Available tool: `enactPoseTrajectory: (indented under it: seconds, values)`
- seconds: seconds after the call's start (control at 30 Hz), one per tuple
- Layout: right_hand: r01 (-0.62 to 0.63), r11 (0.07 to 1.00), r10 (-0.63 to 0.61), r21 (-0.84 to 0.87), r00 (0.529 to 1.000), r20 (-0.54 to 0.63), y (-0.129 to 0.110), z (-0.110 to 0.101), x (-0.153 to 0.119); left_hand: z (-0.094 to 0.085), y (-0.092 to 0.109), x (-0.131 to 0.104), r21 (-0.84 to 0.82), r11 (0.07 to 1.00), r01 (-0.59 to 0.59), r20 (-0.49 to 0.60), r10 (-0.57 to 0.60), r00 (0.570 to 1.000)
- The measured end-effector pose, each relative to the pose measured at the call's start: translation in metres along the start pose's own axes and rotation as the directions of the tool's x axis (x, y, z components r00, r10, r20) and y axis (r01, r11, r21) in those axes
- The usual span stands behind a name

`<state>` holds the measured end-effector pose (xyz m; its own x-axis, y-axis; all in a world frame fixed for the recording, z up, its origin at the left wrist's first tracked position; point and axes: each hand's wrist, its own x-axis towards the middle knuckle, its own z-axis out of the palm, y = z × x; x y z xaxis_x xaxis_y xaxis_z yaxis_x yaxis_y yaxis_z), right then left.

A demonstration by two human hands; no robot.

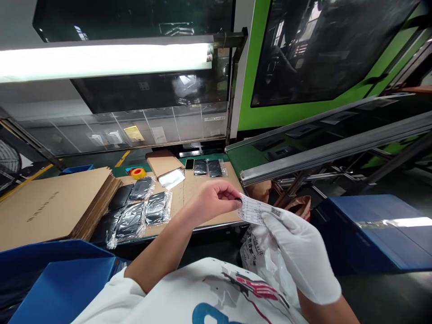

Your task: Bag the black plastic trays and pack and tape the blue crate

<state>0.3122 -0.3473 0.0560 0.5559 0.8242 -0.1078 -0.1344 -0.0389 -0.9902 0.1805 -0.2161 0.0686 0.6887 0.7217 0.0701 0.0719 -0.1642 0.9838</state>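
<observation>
A white printed label (250, 210) with ruled rows of text and a small dark code is stretched between my hands, in front of my body. My left hand (216, 202) is bare and pinches the label's left edge between thumb and fingers. A small black spot (239, 200) shows at those fingertips; what it is I cannot tell. My right hand (297, 245) wears a white glove and grips the label's right end, thumb on top. Flat black parts in clear plastic bags (131, 219) lie on the table left of my hands.
Stacked cardboard (54, 207) stands at the left, above a blue bin (64, 288). Yellow tape (138, 173), a brown box (164, 163) and a phone (189, 164) lie on the table. A green conveyor (280, 146) slopes up at the right, with a blue box (374, 234) below it.
</observation>
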Motion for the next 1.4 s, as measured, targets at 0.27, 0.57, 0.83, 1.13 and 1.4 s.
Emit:
enactPoseTrajectory:
  seconds: [0.27, 0.57, 0.83, 1.13, 1.4]
  values:
    - [0.047, 0.999, -0.048, 0.017, 0.998, 0.030, 0.011, -0.013, 0.007, -0.001, 0.000, -0.010, -0.067, 0.997, -0.031, 0.021, 0.033, 0.999]
    - [0.016, 0.999, -0.018, 0.044, 0.999, 0.042, 0.014, -0.017, 0.008, 0.003, 0.002, -0.016, -0.077, 0.997, -0.021, 0.078, 0.027, 0.997]
    - [0.032, 0.997, -0.037, 0.068, 0.997, 0.073, 0.012, -0.017, 0.005, 0.008, 0.000, -0.011, -0.037, 0.999, -0.015, 0.053, 0.017, 0.998]
    - [0.038, 0.998, -0.041, 0.043, 0.998, 0.057, 0.011, -0.019, 0.000, 0.012, 0.000, -0.012, 0.040, 0.999, -0.026, 0.019, 0.025, 0.999]
    - [0.045, 0.998, -0.049, 0.048, 0.996, 0.072, 0.013, -0.020, -0.005, 0.012, -0.004, -0.014, 0.094, 0.992, -0.088, 0.042, 0.084, 0.996]
